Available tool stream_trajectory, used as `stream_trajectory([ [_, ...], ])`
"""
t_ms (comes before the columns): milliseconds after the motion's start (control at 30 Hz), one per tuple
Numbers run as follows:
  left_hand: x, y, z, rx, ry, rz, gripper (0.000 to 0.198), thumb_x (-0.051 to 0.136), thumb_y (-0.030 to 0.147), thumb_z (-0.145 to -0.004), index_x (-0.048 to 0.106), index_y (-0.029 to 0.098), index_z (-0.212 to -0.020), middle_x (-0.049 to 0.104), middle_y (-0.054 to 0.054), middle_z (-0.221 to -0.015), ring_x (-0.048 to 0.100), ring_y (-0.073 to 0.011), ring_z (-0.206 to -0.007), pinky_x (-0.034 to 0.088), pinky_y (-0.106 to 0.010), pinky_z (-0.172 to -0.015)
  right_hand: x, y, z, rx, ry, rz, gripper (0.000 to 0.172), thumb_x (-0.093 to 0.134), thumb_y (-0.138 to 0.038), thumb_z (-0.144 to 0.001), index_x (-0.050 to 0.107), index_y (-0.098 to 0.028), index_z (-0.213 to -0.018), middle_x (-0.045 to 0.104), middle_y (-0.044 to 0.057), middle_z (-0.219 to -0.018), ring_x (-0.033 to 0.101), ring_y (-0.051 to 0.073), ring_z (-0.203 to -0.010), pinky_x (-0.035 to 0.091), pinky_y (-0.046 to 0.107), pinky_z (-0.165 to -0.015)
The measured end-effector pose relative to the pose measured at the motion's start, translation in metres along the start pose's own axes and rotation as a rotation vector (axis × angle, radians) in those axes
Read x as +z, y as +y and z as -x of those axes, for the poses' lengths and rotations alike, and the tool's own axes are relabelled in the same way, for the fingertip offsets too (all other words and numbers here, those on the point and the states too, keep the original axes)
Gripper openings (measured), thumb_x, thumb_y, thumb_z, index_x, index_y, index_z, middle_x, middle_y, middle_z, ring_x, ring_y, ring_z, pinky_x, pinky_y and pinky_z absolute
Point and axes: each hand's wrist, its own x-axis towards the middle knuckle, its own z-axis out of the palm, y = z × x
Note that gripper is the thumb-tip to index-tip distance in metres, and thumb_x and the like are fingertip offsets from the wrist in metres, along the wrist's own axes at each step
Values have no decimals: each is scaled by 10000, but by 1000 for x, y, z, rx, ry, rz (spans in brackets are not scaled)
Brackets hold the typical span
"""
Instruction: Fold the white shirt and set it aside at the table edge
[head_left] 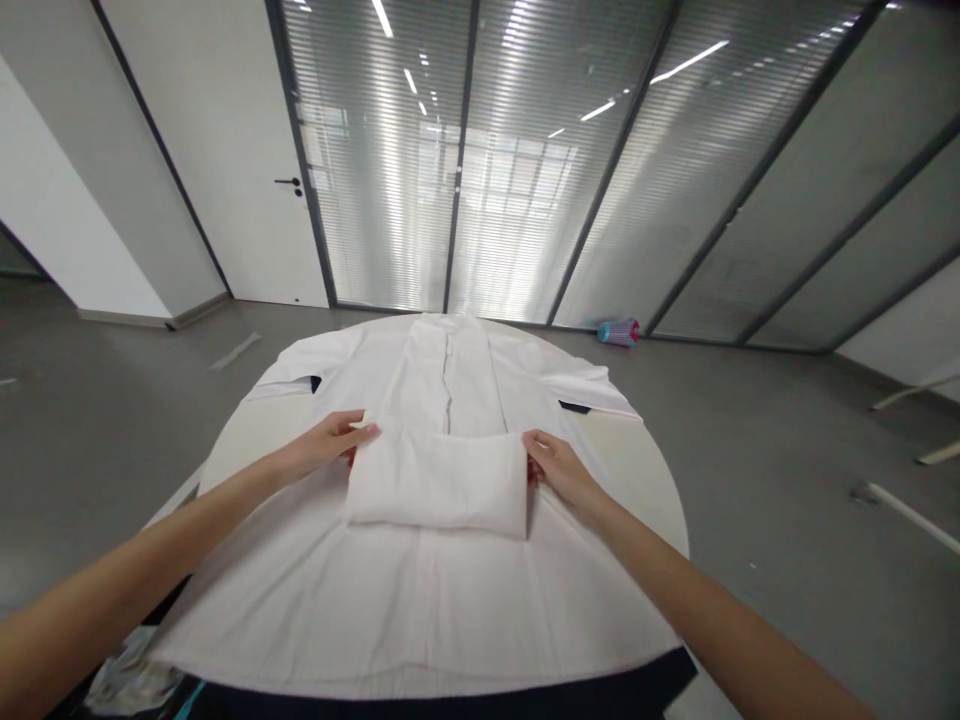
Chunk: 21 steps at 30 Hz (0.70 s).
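On the left of a round white table [247, 435], the left hand [322, 447] closes narrowly on the left edge of a folded band of white cloth [439, 482], thumb on top. That band lies doubled across the middle of a white long-sleeved shirt [420, 600], which is spread flat over the table with its placket running toward the far side. The right hand [561, 472] holds the band's right edge in the same narrow pinch. Further right, a striped blue-and-pink container [619, 332] lies on the grey floor [757, 500] beside a glass partition [750, 200]
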Motion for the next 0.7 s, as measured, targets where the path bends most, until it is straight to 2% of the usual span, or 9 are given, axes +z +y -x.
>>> stream_trajectory([
  [67,0,-3,26,96,-85,-32,528,638,626,-842,662,143,-1055,675,-59,-766,640,-190,-697,549,-300,-647,-7,5,29,-51,-99,-31,530,670,-656,-787,625,-173,-999,623,14,-707,593,152,-607,472,268,-564],
  [133,1,-3,57,232,-168,-164,494,655,564,-858,665,178,-1167,717,-79,-887,674,-213,-786,576,-336,-739,-14,6,65,-191,-235,64,530,723,-619,-775,649,-187,-1074,686,66,-863,659,207,-764,541,330,-687],
  [233,8,1,97,493,-262,-531,367,600,320,-920,632,283,-1284,720,-80,-1115,677,-235,-985,559,-368,-899,-18,7,113,-478,-352,477,382,715,-430,-859,662,-237,-1184,694,105,-1103,653,251,-1021,547,387,-882],
  [300,14,0,110,638,-292,-752,546,542,143,-892,537,320,-1408,691,-78,-1228,633,-253,-1140,502,-403,-1022,-17,8,130,-675,-361,769,390,657,-269,-905,614,-257,-1293,672,112,-1199,619,245,-1126,519,402,-966],
  [367,18,-4,113,709,-280,-896,731,503,47,-832,416,312,-1508,650,-81,-1318,576,-262,-1248,447,-428,-1094,-15,11,135,-834,-336,960,444,625,-217,-917,564,-226,-1357,659,135,-1241,598,252,-1177,506,424,-995],
  [467,22,-12,108,698,-256,-1008,859,464,6,-781,298,301,-1570,523,-81,-1482,479,-269,-1365,392,-453,-1143,-14,15,127,-960,-298,1111,460,595,-241,-940,529,-166,-1389,631,174,-1313,564,281,-1252,486,468,-1021],
  [600,25,-14,102,679,-328,-1028,947,436,-5,-732,197,281,-1603,397,-67,-1581,413,-257,-1425,346,-454,-1176,-14,17,111,-1019,-372,1175,483,538,-181,-941,506,-135,-1421,588,178,-1395,516,270,-1331,467,464,-1053],
  [700,28,-8,101,650,-387,-1036,970,426,-6,-718,164,270,-1610,343,-54,-1611,360,-246,-1462,295,-455,-1202,-12,16,104,-1005,-426,1187,545,545,-160,-918,477,-128,-1458,484,194,-1497,418,268,-1420,429,479,-1098],
])
